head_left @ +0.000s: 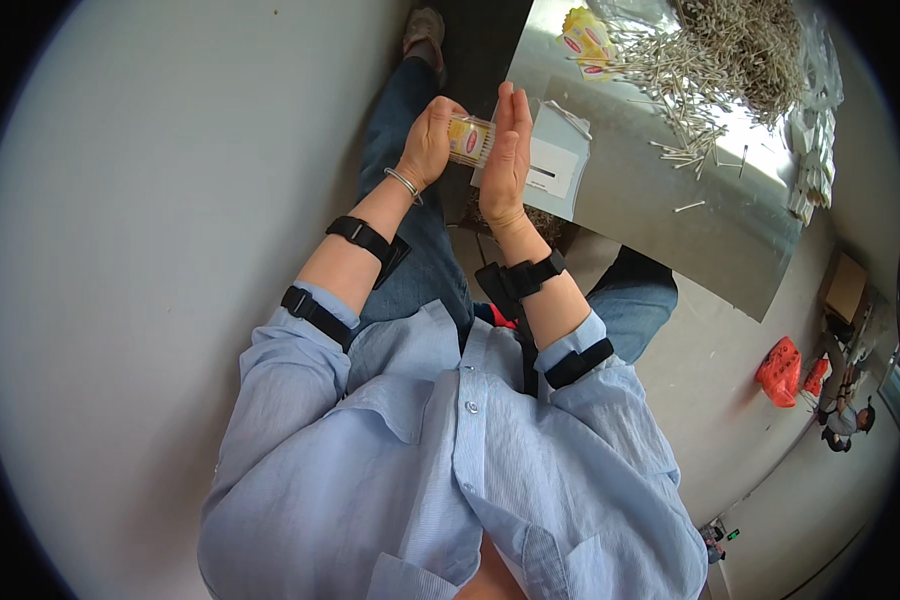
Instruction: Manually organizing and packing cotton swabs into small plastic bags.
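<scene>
My left hand (pixel 428 142) grips a clear packet of cotton swabs (pixel 472 141) with a yellow and red label. My right hand (pixel 508 158) is held flat, its fingers straight and pointing up. Its palm faces the packet's right end and seems to touch it. Just behind my right hand, at the table's left edge, is a white panel (pixel 554 168) with a dark slot. A large heap of loose cotton swabs (pixel 735 50) covers the far part of the metal table (pixel 660 210).
Yellow-and-white label cards (pixel 588 45) lie at the table's far left. White paper strips (pixel 816 160) and clear plastic are along its right side. A red bag (pixel 780 372) rests on the floor at right, near a cardboard box (pixel 844 286). A pale wall (pixel 170 250) stands at left.
</scene>
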The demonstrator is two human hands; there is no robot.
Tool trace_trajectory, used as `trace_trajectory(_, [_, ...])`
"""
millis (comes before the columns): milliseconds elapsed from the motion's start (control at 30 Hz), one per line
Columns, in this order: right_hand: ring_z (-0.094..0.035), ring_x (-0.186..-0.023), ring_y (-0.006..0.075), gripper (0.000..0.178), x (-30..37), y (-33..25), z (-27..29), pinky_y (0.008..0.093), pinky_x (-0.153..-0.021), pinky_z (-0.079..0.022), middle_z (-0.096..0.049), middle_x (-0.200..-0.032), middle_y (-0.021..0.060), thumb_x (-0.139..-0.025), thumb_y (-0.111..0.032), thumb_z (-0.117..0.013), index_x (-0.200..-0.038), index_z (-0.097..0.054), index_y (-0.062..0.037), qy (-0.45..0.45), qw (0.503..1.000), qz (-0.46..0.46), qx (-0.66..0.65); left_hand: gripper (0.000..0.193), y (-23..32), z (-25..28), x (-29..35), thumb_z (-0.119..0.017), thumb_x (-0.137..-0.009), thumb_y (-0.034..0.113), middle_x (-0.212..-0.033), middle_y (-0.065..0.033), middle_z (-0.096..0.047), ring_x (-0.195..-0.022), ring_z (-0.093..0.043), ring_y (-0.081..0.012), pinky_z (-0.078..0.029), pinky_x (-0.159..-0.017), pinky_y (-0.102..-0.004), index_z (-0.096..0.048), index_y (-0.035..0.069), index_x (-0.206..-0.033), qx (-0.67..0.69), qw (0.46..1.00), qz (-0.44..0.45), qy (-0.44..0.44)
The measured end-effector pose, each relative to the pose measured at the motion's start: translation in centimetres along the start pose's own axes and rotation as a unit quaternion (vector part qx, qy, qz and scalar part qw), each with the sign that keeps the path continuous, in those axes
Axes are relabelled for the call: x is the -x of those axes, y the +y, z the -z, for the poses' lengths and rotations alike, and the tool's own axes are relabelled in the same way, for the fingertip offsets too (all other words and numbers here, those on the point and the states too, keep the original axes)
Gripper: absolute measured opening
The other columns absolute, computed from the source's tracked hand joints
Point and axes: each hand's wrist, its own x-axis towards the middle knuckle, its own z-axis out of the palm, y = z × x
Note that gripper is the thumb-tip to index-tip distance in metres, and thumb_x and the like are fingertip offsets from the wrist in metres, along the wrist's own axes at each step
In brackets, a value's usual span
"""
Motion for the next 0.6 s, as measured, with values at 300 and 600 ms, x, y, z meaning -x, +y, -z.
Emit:
trace_trajectory(300, [-0.019,-0.144,0.0325,0.048,-0.5,0.0,0.5,0.0369,-0.116,-0.015,-0.032,-0.15,0.019,-0.096,-0.021,-0.05,-0.137,-0.039,0.002,0.015,1.0,0.021,0.009,0.042,0.3,-0.2,-0.4,-0.035,-0.102,0.034,-0.079,-0.0182,-0.063,-0.077,-0.062,-0.0333,-0.048,-0.073,-0.0371,-0.056,0.0,-0.09,-0.111,0.992,-0.052,0.031])
trace_trajectory(600, [-0.051,-0.113,0.0305,0.033,-2.8,0.7,9.1,0.0409,-0.097,-0.038,-0.06,-0.111,0.0093,-0.082,-0.013,-0.066,-0.114,-0.062,-0.0113,0.206,0.866,0.12,0.441,0.046,0.3,1.0,-1.3,-0.038,-0.1,0.036,-0.086,-0.015,-0.067,-0.083,-0.063,-0.0225,-0.047,-0.079,-0.0326,-0.063,-0.003,-0.092,-0.067,0.996,0.056,0.025])
